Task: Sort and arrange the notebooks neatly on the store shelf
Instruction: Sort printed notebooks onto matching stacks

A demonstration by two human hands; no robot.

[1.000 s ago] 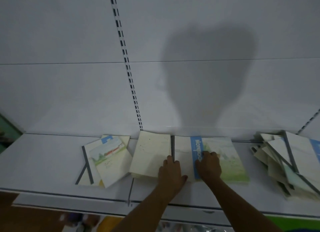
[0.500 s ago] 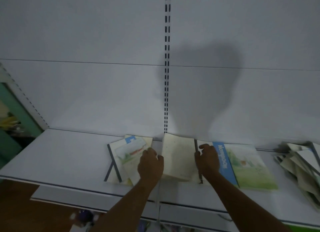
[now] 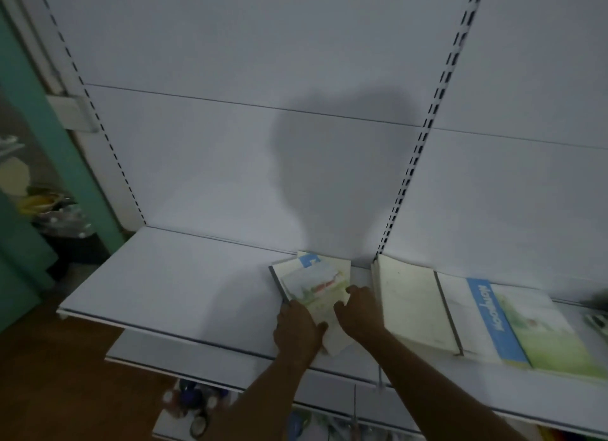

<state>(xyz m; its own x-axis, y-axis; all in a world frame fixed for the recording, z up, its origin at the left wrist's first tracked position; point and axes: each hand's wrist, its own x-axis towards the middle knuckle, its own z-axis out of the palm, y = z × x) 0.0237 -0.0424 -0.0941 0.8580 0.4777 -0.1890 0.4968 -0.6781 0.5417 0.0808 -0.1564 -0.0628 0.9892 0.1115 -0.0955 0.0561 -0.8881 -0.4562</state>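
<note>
Notebooks [image 3: 312, 286] in a messy little pile sit on the shelf [image 3: 184, 276], left hand [image 3: 297, 330] and right hand [image 3: 358, 312] pressing its two sides. Looks like squaring-up time; next, nudge edges flush beside the cream stack [image 3: 408, 305] to the right.

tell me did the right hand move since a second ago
Yes. The right hand went left: it was on the blue-striped notebook right of the slotted upright, and now touches the small notebook pile left of it, beside the left hand.
</note>
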